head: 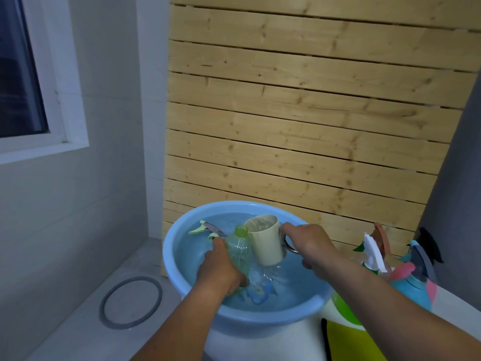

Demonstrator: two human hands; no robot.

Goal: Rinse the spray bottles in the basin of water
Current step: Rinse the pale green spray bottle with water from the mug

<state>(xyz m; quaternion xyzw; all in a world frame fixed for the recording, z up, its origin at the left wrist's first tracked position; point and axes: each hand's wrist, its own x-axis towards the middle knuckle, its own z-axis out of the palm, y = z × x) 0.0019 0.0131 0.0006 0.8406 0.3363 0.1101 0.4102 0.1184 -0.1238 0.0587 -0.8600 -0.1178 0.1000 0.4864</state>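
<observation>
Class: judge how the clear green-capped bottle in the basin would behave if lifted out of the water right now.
The clear bottle is wet, thin-looking plastic, so it is probably slippery and may dent under a hard squeeze. It lies tilted in the basin with the left hand round it; any water inside would likely make it heavier than it looks and shift as it rises.

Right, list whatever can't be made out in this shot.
Head view only:
- Left hand covers the clear bottle's lower body.
- Mug: contents too murky to tell.
- Blue item underwater in the basin: blurred by ripples.
- Spray bottles at right: bases hidden behind the right forearm.
</observation>
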